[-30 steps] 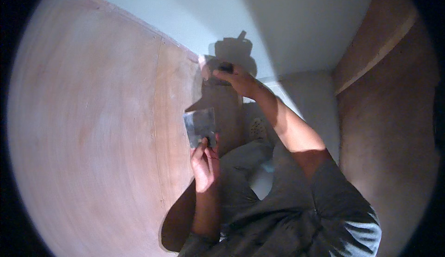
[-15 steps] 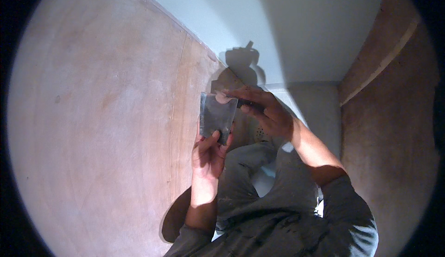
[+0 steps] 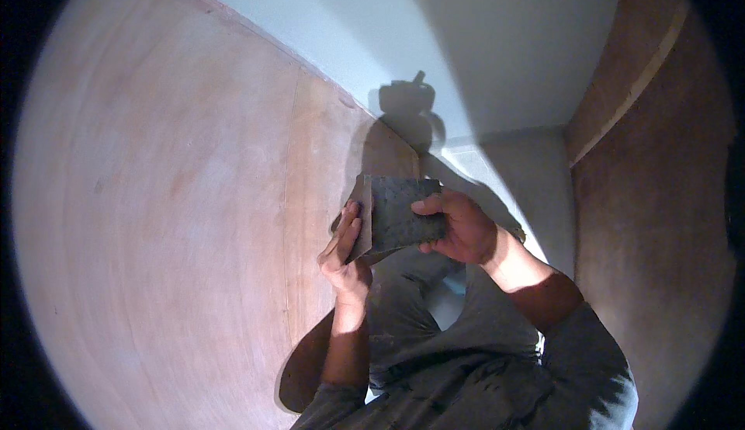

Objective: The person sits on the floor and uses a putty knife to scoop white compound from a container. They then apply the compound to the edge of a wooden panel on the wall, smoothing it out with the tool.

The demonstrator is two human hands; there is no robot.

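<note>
In front of my lap, both hands bring two flat plates together that look like putty spreaders. My right hand (image 3: 468,227) grips a dark, stained, square spreader (image 3: 400,216) by its right side, thumb on its face. Turned nearly edge-on, a thinner grey spreader (image 3: 361,230) is held by my left hand (image 3: 346,263), with fingers lying along its outer side. The two meet or nearly meet along the dark one's left edge. Whether any putty lies between them is hidden.
A large pinkish-brown wood panel (image 3: 178,197) fills the left. Ahead rises a pale wall (image 3: 310,11) carrying my shadow. Another brown panel with a lighter strip (image 3: 632,96) stands at the right. My bent legs (image 3: 497,306) are below the hands.
The right hand has turned its spreader from edge-on to face-up and lowered it. The left spreader has tipped from face-on to nearly edge-on. A pale putty lump on it is now out of sight.
</note>
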